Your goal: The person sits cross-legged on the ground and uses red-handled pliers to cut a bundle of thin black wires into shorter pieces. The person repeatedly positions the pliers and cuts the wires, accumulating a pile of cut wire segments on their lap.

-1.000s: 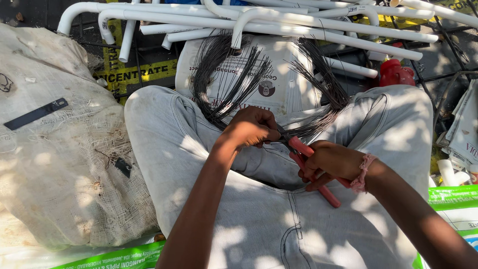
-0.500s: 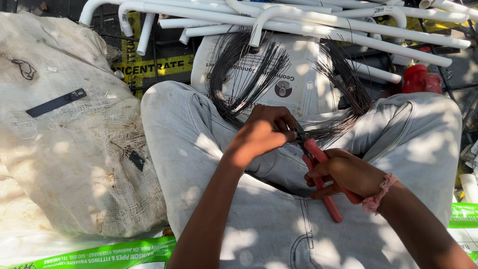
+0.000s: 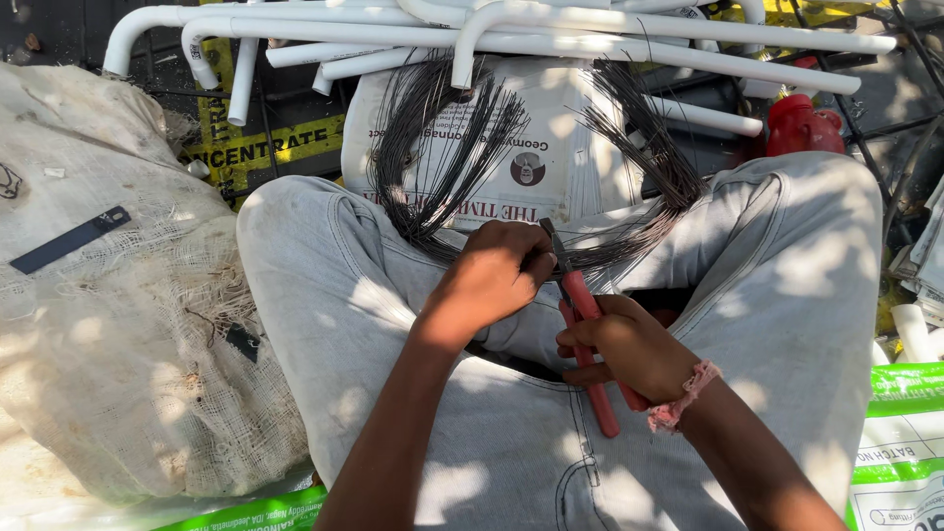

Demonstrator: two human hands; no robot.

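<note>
Over the lap, nearest the camera: right hand [image 3: 624, 346] wrapped around the red handles of a pair of pliers [image 3: 582, 339], fingers closed tight on the grips, a pink band [image 3: 683, 398] on that wrist. Pliers point up and away, metal nose meeting the wire right beside the left hand [image 3: 490, 275]. Left hand fingers curled shut, pinching the black wire bundle [image 3: 462, 157] at its bend; exact contact point hidden under the knuckles. Both forearms come in from the bottom edge, hands just beside each other over the gap between the knees. Person sits cross-legged in pale grey jeans [image 3: 324, 295], knees spread left and right. Wire bundle is a thick hank of thin black strands, folded at the hands and fanning out in two arms: one up-left, one up-right across the right knee. Both fans lie on a sheet of newspaper [image 3: 556, 138] spread just beyond the knees. Left of the legs: a large dirty white woven sack [image 3: 108, 324], a flat dark strip [image 3: 69, 239] lying on it. Bottom edge: green-and-white printed bags [image 3: 900, 433] on the right, more green at lower left. Beyond the newspaper: a stack of white bent plastic pipes [image 3: 590, 34] running across the top, a yellow printed sheet [image 3: 265, 143] under them at left, a red object [image 3: 801, 123] at right, kind unclear.
</note>
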